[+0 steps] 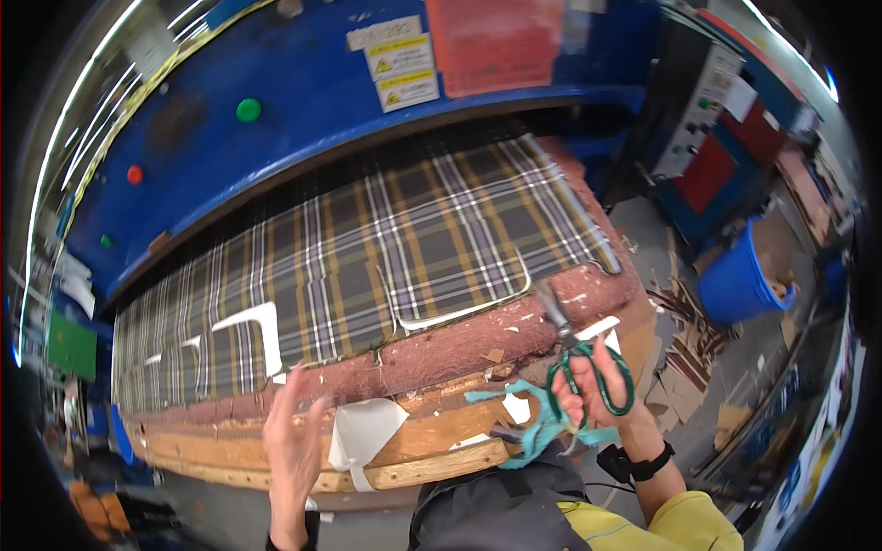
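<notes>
My right hand holds a pair of scissors by their green handles, fingers through the loops. The metal blades point up and away, over the front edge of a reddish-brown padded surface. My left hand is raised near the front edge, its fingers apart and slightly blurred, with nothing in them. Beyond both hands a dark plaid fabric with white and tan stripes lies across the padding. Along its near edge are cut lines and gaps showing white, one a white L-shaped strip.
A blue machine with coloured buttons spans the back. Turquoise scraps and a white piece lie on the wooden front ledge. At right stand a control box and a blue bin beside floor scraps.
</notes>
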A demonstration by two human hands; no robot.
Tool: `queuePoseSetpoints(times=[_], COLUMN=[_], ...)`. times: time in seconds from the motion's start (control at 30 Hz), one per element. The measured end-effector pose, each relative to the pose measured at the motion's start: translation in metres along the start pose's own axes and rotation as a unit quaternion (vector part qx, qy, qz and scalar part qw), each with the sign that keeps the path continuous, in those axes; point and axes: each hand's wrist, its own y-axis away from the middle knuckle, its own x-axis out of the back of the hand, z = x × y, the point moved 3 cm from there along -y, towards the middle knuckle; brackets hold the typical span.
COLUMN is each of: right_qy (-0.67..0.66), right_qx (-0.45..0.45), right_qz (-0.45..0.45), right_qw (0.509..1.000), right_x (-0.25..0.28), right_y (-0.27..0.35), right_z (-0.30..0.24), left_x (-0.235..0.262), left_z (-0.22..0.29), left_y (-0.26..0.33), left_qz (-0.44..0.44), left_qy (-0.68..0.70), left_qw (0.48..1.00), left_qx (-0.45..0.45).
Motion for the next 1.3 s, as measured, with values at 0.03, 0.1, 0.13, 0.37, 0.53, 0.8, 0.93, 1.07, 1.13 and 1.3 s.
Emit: queuePoseSetpoints(times=[0.03, 0.1, 0.13, 0.37, 0.53, 0.8, 0.93, 1.07, 1.13, 1.3], right_qy=[0.011, 0.027, 0.01, -0.002, -0.163, 0.033, 0.082, 0.091, 0.104, 0.092], right_qx=[-0.002, 0.046, 0.032, -0.04, -0.17, -0.023, -0.043, -0.036, -0.056, -0.086], right_qz=[0.025, -0.007, -0.013, 0.021, 0.113, -0.078, -0.053, -0.034, -0.042, -0.059], right_qw=[1.0, 0.999, 0.999, 0.999, 0.965, 0.996, 0.994, 0.995, 0.992, 0.99], right_x=[0.001, 0.016, 0.025, 0.045, 0.088, 0.056, 0.039, 0.035, 0.027, 0.017], right_y=[0.006, -0.022, -0.024, -0.026, -0.023, -0.049, -0.074, -0.082, -0.09, -0.101], right_z=[-0.001, -0.038, -0.037, -0.048, -0.055, -0.105, -0.116, -0.123, -0.121, -0.108], left_x=[-0.009, -0.036, -0.057, -0.128, -0.131, -0.169, -0.197, -0.216, -0.22, -0.222], left_z=[0.02, 0.056, 0.057, 0.038, 0.034, 0.033, 0.046, 0.07, 0.068, 0.067], left_y=[-0.009, -0.065, -0.078, -0.11, -0.125, -0.126, -0.132, -0.152, -0.14, -0.129], left_qz=[-0.04, -0.053, -0.072, -0.136, -0.119, -0.108, -0.087, -0.072, -0.065, -0.093], left_qy=[-0.01, -0.041, -0.066, -0.218, -0.29, -0.315, -0.266, -0.209, -0.214, -0.204], left_qw=[0.999, 0.995, 0.989, 0.949, 0.91, 0.876, 0.89, 0.888, 0.899, 0.916], left_qx=[-0.004, -0.077, -0.109, -0.185, -0.272, -0.349, -0.359, -0.402, -0.378, -0.332])
